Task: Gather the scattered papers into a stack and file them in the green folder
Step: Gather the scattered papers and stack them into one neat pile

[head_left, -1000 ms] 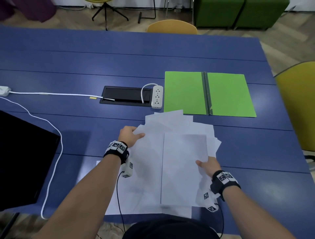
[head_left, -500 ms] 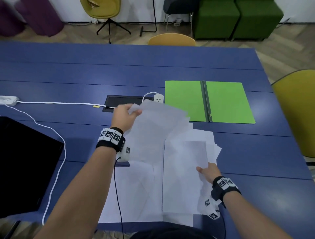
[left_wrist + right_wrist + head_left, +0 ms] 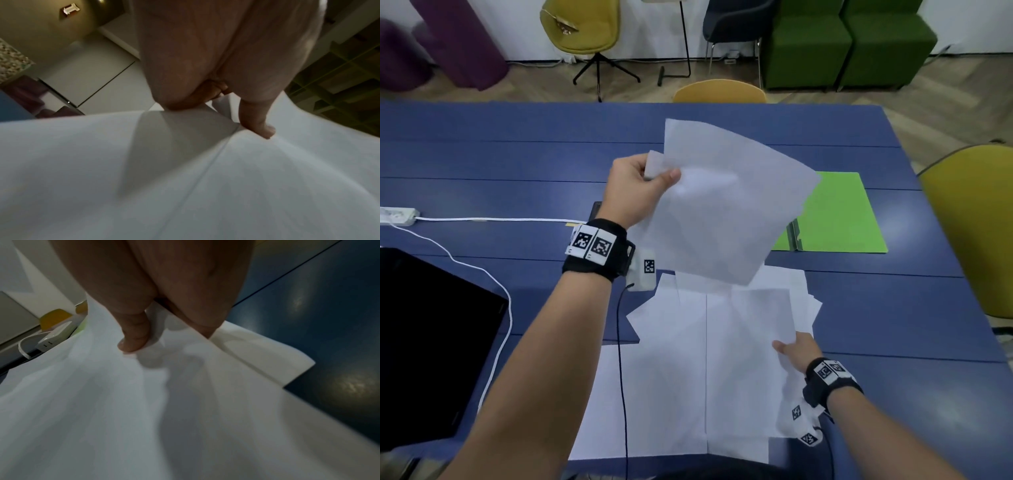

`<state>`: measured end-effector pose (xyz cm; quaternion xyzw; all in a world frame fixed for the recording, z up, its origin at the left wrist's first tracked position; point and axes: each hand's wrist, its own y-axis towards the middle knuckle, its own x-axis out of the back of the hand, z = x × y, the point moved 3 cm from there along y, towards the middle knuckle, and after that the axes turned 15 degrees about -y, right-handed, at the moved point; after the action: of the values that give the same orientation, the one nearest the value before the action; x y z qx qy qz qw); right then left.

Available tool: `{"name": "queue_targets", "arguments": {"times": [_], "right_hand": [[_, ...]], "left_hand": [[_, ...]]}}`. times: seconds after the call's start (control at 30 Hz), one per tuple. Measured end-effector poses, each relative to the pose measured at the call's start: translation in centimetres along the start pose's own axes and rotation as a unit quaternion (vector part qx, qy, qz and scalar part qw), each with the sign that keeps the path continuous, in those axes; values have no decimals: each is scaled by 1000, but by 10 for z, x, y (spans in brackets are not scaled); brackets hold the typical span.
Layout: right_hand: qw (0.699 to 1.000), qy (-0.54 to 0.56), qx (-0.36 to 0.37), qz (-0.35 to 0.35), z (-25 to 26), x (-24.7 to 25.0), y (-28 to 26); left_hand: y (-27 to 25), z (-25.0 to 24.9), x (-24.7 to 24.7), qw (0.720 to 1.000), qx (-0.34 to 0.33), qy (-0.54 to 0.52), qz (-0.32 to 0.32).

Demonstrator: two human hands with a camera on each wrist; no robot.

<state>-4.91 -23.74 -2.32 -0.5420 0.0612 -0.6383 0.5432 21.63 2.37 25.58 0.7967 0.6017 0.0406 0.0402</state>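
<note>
My left hand (image 3: 645,186) pinches the corner of a few white sheets (image 3: 726,209) and holds them raised above the blue table, thumb on top (image 3: 261,128). These lifted sheets hide the left half of the open green folder (image 3: 839,216) behind them. More white papers (image 3: 722,359) lie spread and overlapping on the table near me. My right hand (image 3: 796,351) grips the right edge of that spread, thumb pressed on the top sheet (image 3: 133,340), fingers under the edge.
A white power strip (image 3: 397,216) and its cable (image 3: 493,219) run along the left of the blue table (image 3: 482,154). A black monitor (image 3: 431,342) stands at the near left. A yellow chair (image 3: 972,226) sits at the right, another beyond the far edge.
My left hand has lifted a few sheets off the spread, up and away from me, until they cover part of the folder. My right hand has stayed on the papers' right edge.
</note>
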Motion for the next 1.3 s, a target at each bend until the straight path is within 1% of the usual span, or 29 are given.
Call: {"name": "queue_targets", "arguments": {"times": [0.13, 0.27, 0.37, 0.4, 0.47, 0.5, 0.57, 0.63, 0.73, 0.83, 0.9, 1.07, 1.23, 1.3], "right_hand": [[1000, -10, -6, 1, 0, 1, 0], [999, -46, -18, 4, 4, 4, -7], [997, -66, 8, 23, -5, 1, 3], [998, -53, 27, 24, -7, -1, 8], [999, 18, 47, 4, -2, 3, 3], [998, 47, 41, -4, 2, 5, -4], [998, 52, 18, 4, 4, 6, -9], [996, 83, -7, 35, -2, 4, -6], [993, 107, -26, 47, -15, 0, 4], [988, 139, -35, 55, -14, 0, 1], [984, 162, -39, 68, -18, 0, 5], [967, 235, -38, 91, -12, 3, 0], [942, 301, -27, 145, -8, 5, -6], [950, 267, -11, 165, -6, 5, -10]], "left_hand": [[-4, 34, -11, 997, 71, 8, 14], [-21, 88, -25, 988, 153, 25, 20], [-39, 131, -33, 977, 207, 42, 26], [-46, 144, -35, 973, 221, 52, 30], [-61, 169, -36, 965, 247, 77, 34], [-67, 182, -36, 961, 259, 88, 40], [-80, 202, -36, 951, 282, 115, 60], [-89, 214, -36, 942, 290, 145, 85], [-95, 225, -40, 930, 298, 181, 117], [-96, 235, -48, 907, 296, 243, 173], [-96, 240, -55, 898, 294, 263, 193], [-89, 244, -71, 903, 258, 273, 208], [-82, 241, -87, 927, 222, 238, 186], [-81, 240, -93, 938, 215, 207, 175]]}}
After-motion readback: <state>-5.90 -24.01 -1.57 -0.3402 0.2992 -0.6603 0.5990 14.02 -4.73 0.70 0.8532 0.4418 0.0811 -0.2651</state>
